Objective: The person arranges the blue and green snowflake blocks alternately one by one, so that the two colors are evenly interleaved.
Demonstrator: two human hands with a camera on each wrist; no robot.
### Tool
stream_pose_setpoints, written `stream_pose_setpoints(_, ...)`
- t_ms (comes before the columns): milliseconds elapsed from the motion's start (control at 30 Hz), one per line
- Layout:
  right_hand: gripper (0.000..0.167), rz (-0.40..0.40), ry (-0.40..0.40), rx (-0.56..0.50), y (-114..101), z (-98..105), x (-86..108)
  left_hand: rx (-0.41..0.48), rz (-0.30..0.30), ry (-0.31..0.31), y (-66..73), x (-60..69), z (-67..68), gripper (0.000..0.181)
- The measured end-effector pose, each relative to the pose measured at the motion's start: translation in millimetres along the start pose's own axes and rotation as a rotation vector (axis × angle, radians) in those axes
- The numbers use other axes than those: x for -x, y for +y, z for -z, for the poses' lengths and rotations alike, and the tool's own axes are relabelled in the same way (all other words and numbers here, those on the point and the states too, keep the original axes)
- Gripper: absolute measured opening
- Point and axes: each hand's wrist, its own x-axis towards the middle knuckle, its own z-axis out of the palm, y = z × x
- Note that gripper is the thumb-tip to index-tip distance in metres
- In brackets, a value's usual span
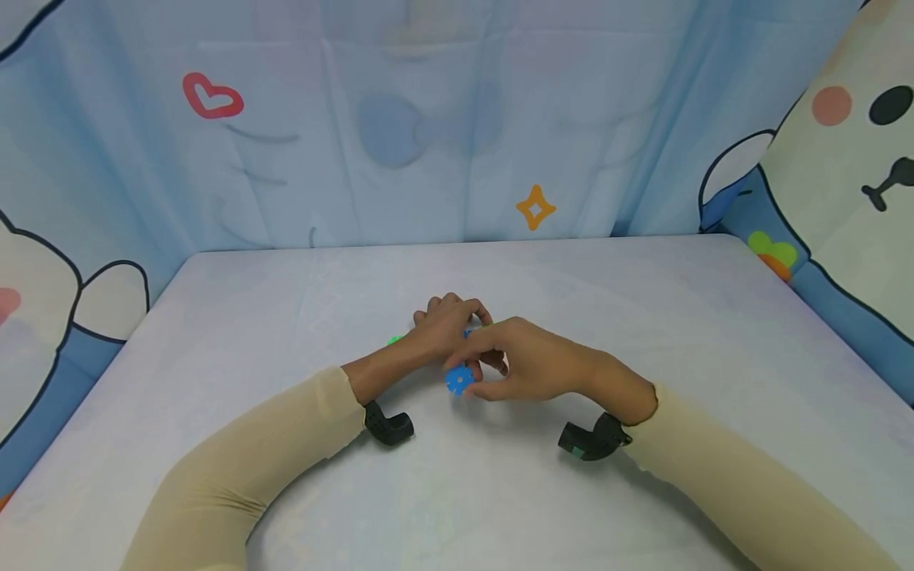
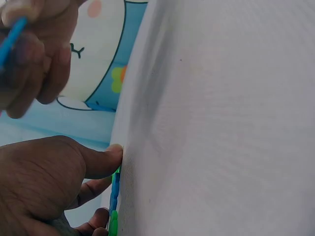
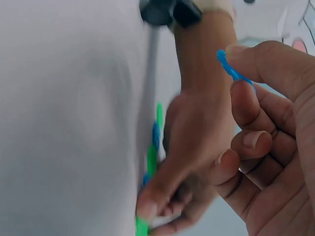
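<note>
My right hand (image 1: 539, 361) pinches a blue notched disc (image 1: 454, 385) between thumb and forefinger, above the tabletop. In the right wrist view the disc appears nearly edge-on and its other fingers curl loosely below. Just left of it, my left hand (image 1: 448, 327) rests low over a row of alternating green and blue discs lying on the table. Its thumb and fingers hold the row near one end, around a green disc (image 3: 141, 227). A blue disc (image 2: 115, 191) and a green disc (image 2: 113, 223) show beneath the left hand, which hides most of the row from above.
A white cloth covers the table (image 1: 343, 492). Behind it hangs a light blue curtain (image 1: 443, 159) with cartoon prints. Each wrist carries a black camera mount, the left one (image 1: 389, 427) and the right one (image 1: 591, 438) both close above the cloth.
</note>
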Motion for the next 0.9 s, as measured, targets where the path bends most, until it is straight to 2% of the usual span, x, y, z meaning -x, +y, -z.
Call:
stream_pose_setpoints(200,0.030,-0.119,0.084,-0.035,28.3,15.2,6.9,-0.008,0.014,0.002,-1.0,-3.2,-3.5,0.046)
stream_pose_setpoints(400,0.026,-0.239,0.174,-0.103,62.0,24.9,15.6,-0.002,0.026,0.004,0.3,-2.3,-4.8,0.041)
stream_pose_setpoints(633,0.027,-0.281,0.272,-0.136,87.0,27.7,24.6,0.017,0.024,0.002,0.5,-0.9,-5.0,0.032)
stream_pose_setpoints(733,0.026,-0.289,0.277,-0.151,92.8,26.7,26.6,0.019,0.025,0.000,0.5,-0.9,-5.0,0.032)
stream_pose_setpoints(900,0.025,-0.317,0.257,-0.119,100.2,24.0,28.0,0.014,0.027,-0.001,1.0,-0.6,-4.2,0.033)
